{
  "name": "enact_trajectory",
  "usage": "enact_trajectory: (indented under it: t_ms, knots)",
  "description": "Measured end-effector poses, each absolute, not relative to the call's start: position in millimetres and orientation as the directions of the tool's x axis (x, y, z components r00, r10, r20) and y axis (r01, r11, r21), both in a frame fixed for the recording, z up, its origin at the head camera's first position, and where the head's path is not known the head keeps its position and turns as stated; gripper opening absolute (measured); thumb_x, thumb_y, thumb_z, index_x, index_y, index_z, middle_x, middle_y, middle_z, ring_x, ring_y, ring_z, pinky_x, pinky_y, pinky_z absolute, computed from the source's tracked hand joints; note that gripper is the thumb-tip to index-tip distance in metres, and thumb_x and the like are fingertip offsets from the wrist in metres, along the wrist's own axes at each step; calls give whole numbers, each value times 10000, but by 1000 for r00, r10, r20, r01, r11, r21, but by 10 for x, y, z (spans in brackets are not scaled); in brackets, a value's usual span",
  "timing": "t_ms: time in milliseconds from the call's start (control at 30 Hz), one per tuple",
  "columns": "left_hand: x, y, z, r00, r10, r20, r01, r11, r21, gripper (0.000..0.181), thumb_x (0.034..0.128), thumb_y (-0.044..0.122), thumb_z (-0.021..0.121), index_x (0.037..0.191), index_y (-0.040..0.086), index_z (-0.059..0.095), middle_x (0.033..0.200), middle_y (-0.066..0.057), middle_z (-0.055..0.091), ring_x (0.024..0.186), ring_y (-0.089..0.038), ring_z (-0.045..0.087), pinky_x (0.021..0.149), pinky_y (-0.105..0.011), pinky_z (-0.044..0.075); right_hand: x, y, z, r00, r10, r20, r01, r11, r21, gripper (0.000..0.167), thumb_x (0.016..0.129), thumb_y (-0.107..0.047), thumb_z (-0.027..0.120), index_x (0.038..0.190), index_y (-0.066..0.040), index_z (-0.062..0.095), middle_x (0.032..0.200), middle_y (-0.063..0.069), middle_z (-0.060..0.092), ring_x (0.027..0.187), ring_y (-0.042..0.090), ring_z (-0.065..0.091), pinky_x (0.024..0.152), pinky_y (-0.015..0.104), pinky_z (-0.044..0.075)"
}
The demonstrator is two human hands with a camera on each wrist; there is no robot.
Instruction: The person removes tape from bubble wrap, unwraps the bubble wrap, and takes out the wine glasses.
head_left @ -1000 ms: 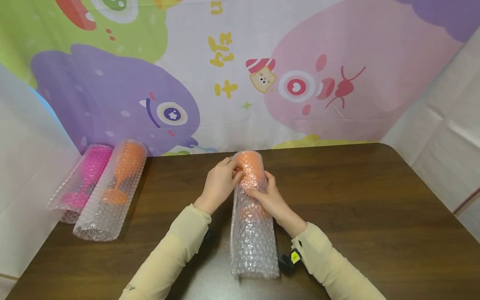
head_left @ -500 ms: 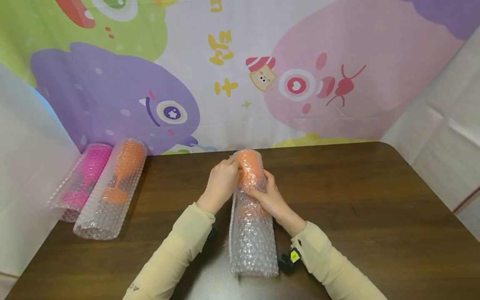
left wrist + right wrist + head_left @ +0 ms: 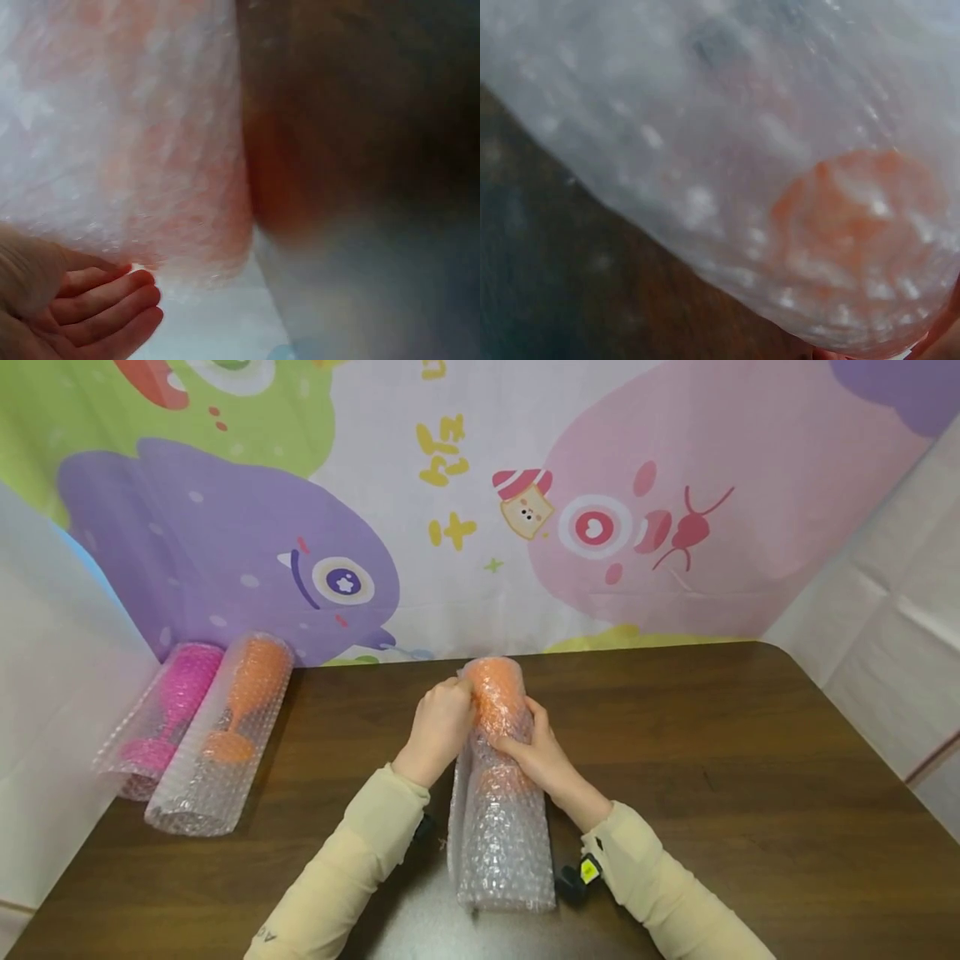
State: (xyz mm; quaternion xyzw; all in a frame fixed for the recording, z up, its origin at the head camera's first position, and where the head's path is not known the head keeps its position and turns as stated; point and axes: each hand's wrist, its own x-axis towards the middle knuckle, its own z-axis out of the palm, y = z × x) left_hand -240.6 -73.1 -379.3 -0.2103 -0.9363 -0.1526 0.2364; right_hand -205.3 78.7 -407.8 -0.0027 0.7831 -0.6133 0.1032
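Observation:
A roll of bubble wrap (image 3: pixel 504 852) lies lengthwise in the middle of the table, with an orange goblet (image 3: pixel 497 693) showing through it. My left hand (image 3: pixel 442 718) pinches the wrap's left edge near the far end. In the left wrist view the thumb and forefinger of that left hand (image 3: pixel 97 300) meet at the wrap's edge. From the right, my right hand (image 3: pixel 543 760) grips the roll, thumb across the top and fingers around the far side. The goblet's round orange base (image 3: pixel 855 217) shows blurred through the wrap in the right wrist view.
Two more bubble-wrapped goblets, one pink (image 3: pixel 180 693) and one orange (image 3: pixel 255 681), lie side by side at the table's left edge. A cartoon-printed cloth (image 3: pixel 480 593) hangs behind the brown wooden table (image 3: pixel 712 777).
My left hand has shifted slightly left with the wrap's edge. A flap of bubble wrap now stands out along the roll's left side. My right hand stays in place.

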Motion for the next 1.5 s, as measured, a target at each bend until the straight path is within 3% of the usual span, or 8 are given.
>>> enact_trajectory:
  t_ms: [300,767,1033,1200,1500]
  knots:
    - [-2437,-695,-3839,-720,387,576,476,879,4,106,791,58,664,733,-9,605,657,-107,566,591,-237,570,515,-340,500,-2080,813,-4068,-977,-147,-157,114,264,-958,849,828,-272,623,1436,-111,54,1472,188,160,1339,322,213,1072,492,228]
    - [-2446,-660,-3860,-704,392,593,467,884,-29,137,793,57,650,683,1,592,655,-103,586,580,-229,560,515,-324,489,-2062,822,-4066,-974,-138,-181,134,292,-947,874,827,-321,630,1449,-129,46,1491,176,137,1352,328,186,1069,514,221]
    - [-2447,-670,-3876,-754,283,593,447,882,149,143,797,75,650,682,13,594,629,-97,556,558,-243,573,489,-360,488,-2057,818,-4071,-977,-130,-166,123,291,-949,863,825,-298,630,1446,-115,59,1483,186,157,1343,333,207,1065,511,232]
    - [-2459,-688,-3894,-793,204,574,432,853,294,120,810,62,597,700,21,622,606,-73,540,513,-179,504,483,-338,459,-2057,820,-4073,-978,-122,-170,128,293,-947,862,823,-301,632,1444,-115,65,1485,186,154,1342,332,208,1062,513,237]
    - [-2462,-744,-3929,-849,37,527,369,755,543,130,819,103,594,808,36,704,693,-62,654,554,-139,550,522,-265,471,-2078,828,-4086,-978,-121,-171,129,300,-945,836,824,-285,626,1436,-111,83,1475,199,166,1341,337,211,1064,519,227]
